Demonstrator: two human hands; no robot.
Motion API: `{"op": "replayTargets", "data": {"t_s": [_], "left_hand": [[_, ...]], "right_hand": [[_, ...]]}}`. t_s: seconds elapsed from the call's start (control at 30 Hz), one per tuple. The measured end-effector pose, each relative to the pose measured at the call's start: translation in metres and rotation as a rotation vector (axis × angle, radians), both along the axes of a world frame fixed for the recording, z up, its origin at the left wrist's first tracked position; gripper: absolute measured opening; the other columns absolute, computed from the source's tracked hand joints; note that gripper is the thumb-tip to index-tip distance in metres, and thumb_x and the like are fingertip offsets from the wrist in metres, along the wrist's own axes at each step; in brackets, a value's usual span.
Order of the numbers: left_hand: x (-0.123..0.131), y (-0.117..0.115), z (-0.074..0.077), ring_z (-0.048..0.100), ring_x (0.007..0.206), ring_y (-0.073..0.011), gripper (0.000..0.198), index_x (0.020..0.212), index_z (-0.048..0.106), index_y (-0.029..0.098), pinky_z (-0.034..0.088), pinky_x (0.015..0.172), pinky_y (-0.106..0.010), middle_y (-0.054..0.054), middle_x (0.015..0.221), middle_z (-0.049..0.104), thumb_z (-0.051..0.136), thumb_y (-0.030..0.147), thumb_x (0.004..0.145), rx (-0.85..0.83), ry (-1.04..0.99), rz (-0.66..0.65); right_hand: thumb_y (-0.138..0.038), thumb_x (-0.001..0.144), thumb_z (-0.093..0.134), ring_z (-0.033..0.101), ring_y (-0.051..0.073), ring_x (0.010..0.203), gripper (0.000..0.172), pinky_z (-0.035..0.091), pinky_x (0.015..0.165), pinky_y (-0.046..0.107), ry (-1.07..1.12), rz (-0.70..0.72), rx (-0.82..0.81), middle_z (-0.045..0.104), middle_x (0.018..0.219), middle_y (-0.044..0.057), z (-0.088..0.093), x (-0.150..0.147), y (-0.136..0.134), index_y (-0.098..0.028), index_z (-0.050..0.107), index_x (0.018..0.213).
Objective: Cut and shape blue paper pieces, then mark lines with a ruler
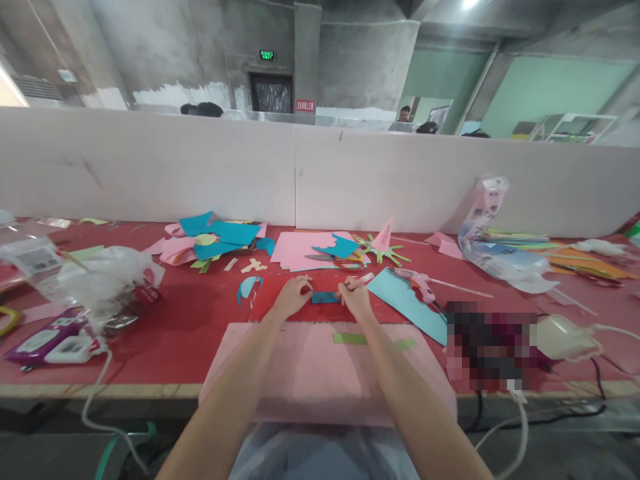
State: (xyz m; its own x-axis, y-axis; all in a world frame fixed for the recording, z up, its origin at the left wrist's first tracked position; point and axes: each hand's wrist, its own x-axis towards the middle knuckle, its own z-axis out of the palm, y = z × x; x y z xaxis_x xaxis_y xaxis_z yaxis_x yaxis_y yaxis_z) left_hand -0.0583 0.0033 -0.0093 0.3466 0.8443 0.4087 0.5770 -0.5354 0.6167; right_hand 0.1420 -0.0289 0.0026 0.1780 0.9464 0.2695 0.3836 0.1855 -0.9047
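In the head view a small dark-blue paper strip (325, 298) lies on a red sheet (270, 308) in front of me. My left hand (293, 297) is closed, its thumb and fingertips at the strip's left end. My right hand (357, 300) is closed on a slim pen (367, 278), slanting up to the right, with fingers at the strip's right end. The pen's tip is too small to make out. Under my forearms lies a pink board (305, 373) carrying green paper strips (350, 339). Cut blue pieces (249, 287) rest left of my hands.
Scissors (345, 264) lie on pink sheets (290, 247) beyond my hands. To the right are a light-blue sheet (400, 297) and a pink glue gun (424, 288). Paper scraps (225, 233) are heaped back left. Plastic bags (107, 277) stand left; a white partition (200, 167) runs behind.
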Motion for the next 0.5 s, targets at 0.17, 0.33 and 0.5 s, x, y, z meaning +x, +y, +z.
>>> {"op": "replayTargets", "data": {"t_s": [0.17,0.33,0.5], "left_hand": [[0.0001,-0.0004,0.001,0.058,0.108,-0.0205,0.006,0.077,0.063,0.019,0.043,0.097,-0.036,-0.007,0.116,0.063,0.059,0.014,0.078,-0.01,0.005,0.003],[0.0003,-0.0013,0.0027,0.058,0.107,-0.0201,0.007,0.077,0.063,0.019,0.043,0.097,-0.035,-0.007,0.115,0.063,0.058,0.013,0.078,-0.011,0.014,-0.004],[-0.0004,-0.001,0.0014,0.058,0.107,-0.0204,0.006,0.078,0.063,0.019,0.042,0.098,-0.035,-0.006,0.115,0.063,0.058,0.015,0.078,-0.008,0.002,0.003]], "right_hand": [[-0.037,0.075,0.05,0.063,0.017,0.05,0.026,0.046,0.051,0.024,0.038,0.002,0.021,0.056,0.041,-0.004,-0.0053,0.0018,0.004,-0.025,0.037,0.057],[-0.038,0.077,0.051,0.064,0.018,0.054,0.028,0.045,0.052,0.024,-0.023,0.015,0.052,0.053,0.039,-0.004,-0.0049,0.0011,0.0029,-0.025,0.036,0.057],[-0.035,0.077,0.05,0.064,0.017,0.052,0.027,0.045,0.052,0.023,-0.036,-0.018,0.047,0.053,0.039,-0.004,-0.0032,0.0006,0.0015,-0.025,0.035,0.056]]}}
